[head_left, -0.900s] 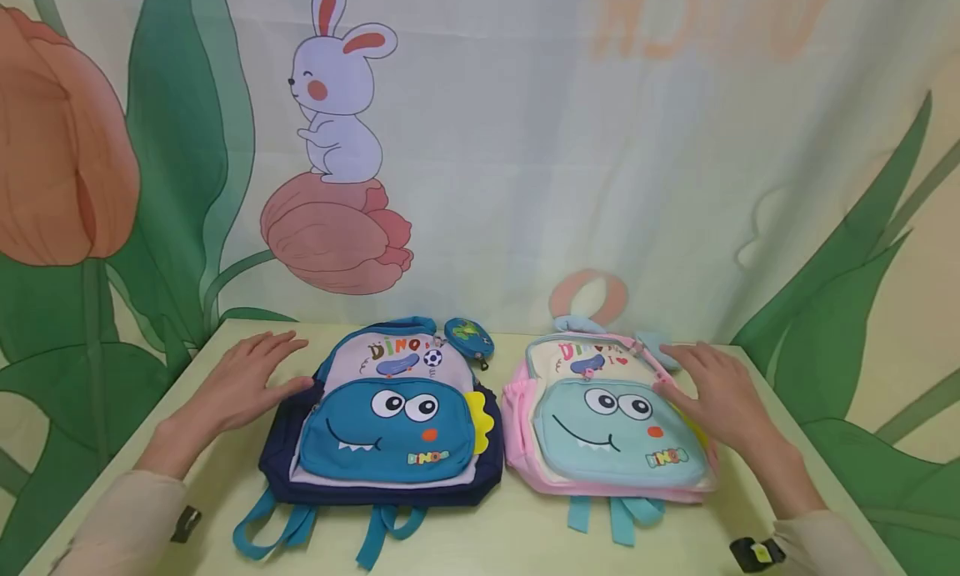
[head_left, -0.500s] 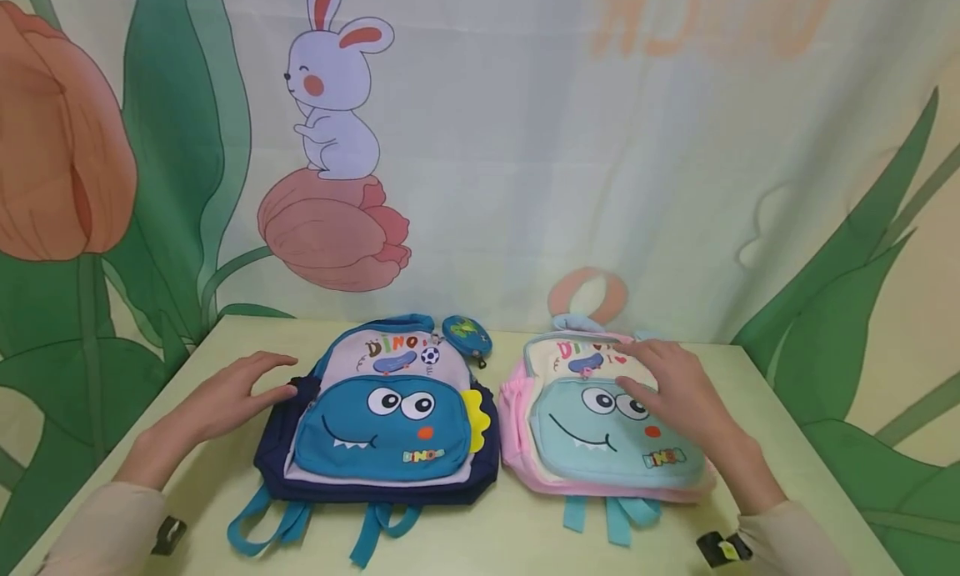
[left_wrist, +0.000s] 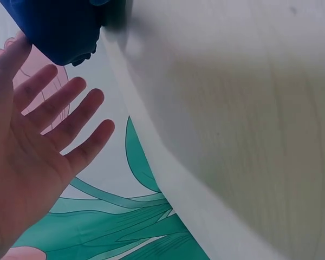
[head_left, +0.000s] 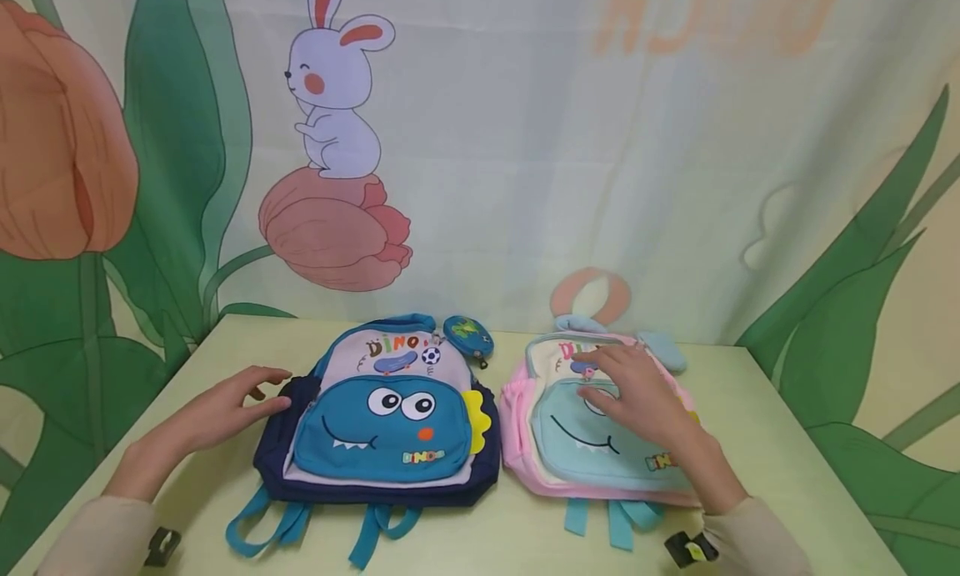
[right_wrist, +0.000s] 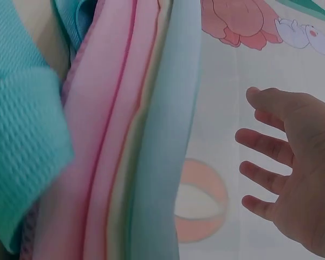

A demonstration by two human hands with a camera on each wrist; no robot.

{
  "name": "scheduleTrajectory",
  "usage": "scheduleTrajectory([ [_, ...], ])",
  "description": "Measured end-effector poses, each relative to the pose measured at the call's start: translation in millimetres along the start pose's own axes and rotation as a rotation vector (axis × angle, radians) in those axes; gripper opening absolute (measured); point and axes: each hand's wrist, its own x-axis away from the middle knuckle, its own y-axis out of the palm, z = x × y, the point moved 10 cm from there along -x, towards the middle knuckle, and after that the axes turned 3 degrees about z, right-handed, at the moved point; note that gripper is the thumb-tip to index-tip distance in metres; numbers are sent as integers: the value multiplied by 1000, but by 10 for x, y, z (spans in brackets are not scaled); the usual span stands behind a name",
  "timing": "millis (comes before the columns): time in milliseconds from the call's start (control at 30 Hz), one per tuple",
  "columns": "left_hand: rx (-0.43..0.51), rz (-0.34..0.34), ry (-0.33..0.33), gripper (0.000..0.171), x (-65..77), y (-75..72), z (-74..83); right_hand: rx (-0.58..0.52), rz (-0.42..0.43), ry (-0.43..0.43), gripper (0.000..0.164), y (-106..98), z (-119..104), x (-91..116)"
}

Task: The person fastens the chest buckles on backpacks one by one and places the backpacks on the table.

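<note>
Two small dinosaur-face backpacks lie side by side on the table. The blue backpack (head_left: 352,430) has a navy body, a teal front pocket and a round blue pouch (head_left: 468,336) at its top right. My left hand (head_left: 228,409) is beside its left edge, fingers spread and holding nothing; in the left wrist view the thumb tip overlaps the bag's dark side. The pink and mint backpack (head_left: 585,443) is on the right. Above its front pocket hovers my right hand (head_left: 637,393), fingers loosely extended, covering part of the printed eyes. The right wrist view shows that palm apart from the bag's side.
Pale table (head_left: 750,443) extends in front of a printed curtain (head_left: 480,142) with a rabbit and tulips. Teal straps (head_left: 270,526) trail from the blue bag towards the front, and mint straps (head_left: 618,522) from the pink one. A mint pouch (head_left: 663,351) lies behind the right bag.
My right hand has moved left from the pink bag's right edge to over its front. The left hand has drawn slightly left and down, away from the blue bag's upper side. Both bags stay put.
</note>
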Motion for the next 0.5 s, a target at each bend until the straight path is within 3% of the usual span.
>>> scheduleTrajectory([
  [233, 47, -86, -71, 71, 25, 108, -75, -23, -39, -36, 42, 135, -228, -54],
  [500, 88, -110, -68, 72, 45, 125, -66, -42, -122, -50, 40, 343, -482, -163],
])
